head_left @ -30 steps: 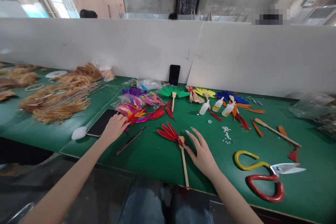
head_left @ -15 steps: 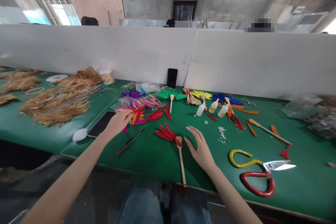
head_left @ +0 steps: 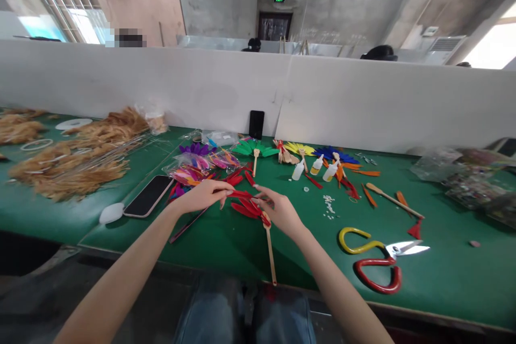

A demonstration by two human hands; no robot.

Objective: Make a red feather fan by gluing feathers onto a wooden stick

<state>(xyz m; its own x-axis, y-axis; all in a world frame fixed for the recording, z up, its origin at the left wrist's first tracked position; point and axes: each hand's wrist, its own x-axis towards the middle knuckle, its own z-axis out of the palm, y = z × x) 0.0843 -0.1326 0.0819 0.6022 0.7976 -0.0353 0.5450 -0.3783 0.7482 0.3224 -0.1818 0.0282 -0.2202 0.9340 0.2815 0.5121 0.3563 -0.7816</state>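
Note:
My left hand is closed on a red feather, just above the red feather fan. Close on its right, my right hand has its fingers bent at the right end of that feather; whether it grips anything is hidden. Beneath both hands lies the red feather fan, its wooden handle pointing toward the table's front edge. More multicoloured feathers lie in a pile behind my left hand. Green, yellow and blue feather fans lie farther back.
Scissors with yellow and red handles lie at the right. Small glue bottles stand near white beads. A phone and tan fibres are at the left. A white partition runs behind.
My left hand has moved right from the feather pile with a red feather. My right hand has moved in toward it, over the red fan. The view has shifted slightly.

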